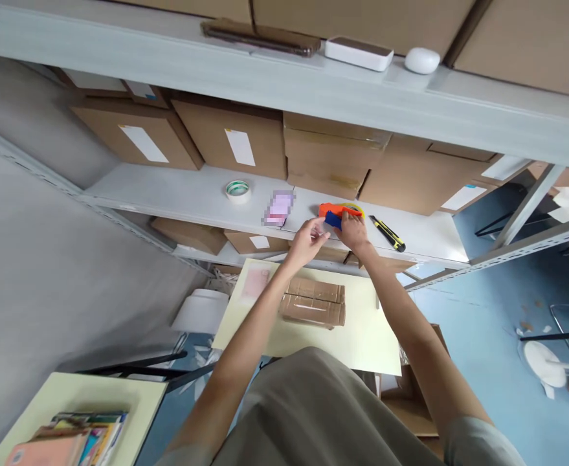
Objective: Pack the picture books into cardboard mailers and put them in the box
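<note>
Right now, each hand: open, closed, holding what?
Left hand: open, fingers loosely curled, nothing visibly held.
Right hand: closed on the tape dispenser.

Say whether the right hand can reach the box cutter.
Probably yes: the box cutter lies on the shelf beside the right hand, nothing visible between them, though that hand is on the tape dispenser.

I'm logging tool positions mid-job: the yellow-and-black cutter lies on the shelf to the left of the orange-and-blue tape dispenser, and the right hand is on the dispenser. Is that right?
Not quite: the cutter lies to the right of the tape dispenser, as the head view shows. It is on the shelf, and the right hand is on the dispenser.
</note>
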`<control>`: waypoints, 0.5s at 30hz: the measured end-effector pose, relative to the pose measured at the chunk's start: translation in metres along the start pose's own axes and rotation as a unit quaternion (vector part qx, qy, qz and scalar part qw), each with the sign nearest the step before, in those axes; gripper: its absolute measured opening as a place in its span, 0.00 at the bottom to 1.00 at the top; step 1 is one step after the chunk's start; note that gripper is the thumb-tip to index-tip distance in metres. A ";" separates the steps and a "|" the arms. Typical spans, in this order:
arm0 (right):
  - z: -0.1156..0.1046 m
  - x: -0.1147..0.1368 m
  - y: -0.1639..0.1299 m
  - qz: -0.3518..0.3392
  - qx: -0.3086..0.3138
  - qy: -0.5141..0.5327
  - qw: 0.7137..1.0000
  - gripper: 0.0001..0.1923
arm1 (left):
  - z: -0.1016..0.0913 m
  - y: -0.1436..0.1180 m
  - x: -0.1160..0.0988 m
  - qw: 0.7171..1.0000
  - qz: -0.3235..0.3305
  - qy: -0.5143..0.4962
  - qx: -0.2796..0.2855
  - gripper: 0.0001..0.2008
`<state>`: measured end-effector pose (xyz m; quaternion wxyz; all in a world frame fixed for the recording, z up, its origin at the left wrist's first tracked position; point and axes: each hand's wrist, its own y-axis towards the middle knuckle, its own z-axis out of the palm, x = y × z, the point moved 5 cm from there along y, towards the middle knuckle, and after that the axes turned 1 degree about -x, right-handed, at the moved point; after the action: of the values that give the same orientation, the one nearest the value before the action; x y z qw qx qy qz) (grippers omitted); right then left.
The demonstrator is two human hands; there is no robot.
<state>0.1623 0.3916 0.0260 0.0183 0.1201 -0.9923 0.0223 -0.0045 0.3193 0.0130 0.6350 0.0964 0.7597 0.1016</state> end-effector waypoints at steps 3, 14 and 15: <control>0.002 -0.003 0.002 0.008 0.004 -0.007 1.000 0.28 | 0.001 -0.009 0.012 0.999 -0.037 -0.025 -0.011 0.16; 0.034 0.030 -0.095 0.010 -0.063 0.448 0.892 0.28 | -0.001 -0.087 0.004 0.995 -0.071 -0.055 -0.053 0.18; 0.039 0.036 -0.109 0.009 -0.077 0.515 0.854 0.29 | -0.003 -0.098 0.000 0.994 -0.074 -0.048 -0.064 0.19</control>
<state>0.1524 0.2757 -0.0073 0.5355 0.0802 -0.8407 0.0044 -0.0091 0.2251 -0.0135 0.6811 0.0040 0.7256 0.0978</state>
